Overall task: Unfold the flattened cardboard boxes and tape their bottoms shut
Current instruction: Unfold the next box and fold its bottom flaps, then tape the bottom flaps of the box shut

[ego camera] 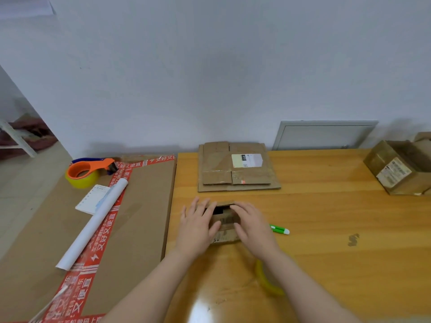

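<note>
A small cardboard box stands on the wooden table in front of me, with a dark gap showing between its top flaps. My left hand lies flat against its left side, fingers straight. Over the right flaps rests my right hand, its fingers pressing down on them. Behind the box lies a stack of flattened cardboard boxes with a white label. An orange tape dispenser with yellowish tape sits at the far left.
A large flat carton with red printed tape lies left of the table, carrying a white paper roll and a label sheet. A green-and-white pen lies right of my hand. A yellow tape roll peeks under my right forearm. An assembled box stands far right.
</note>
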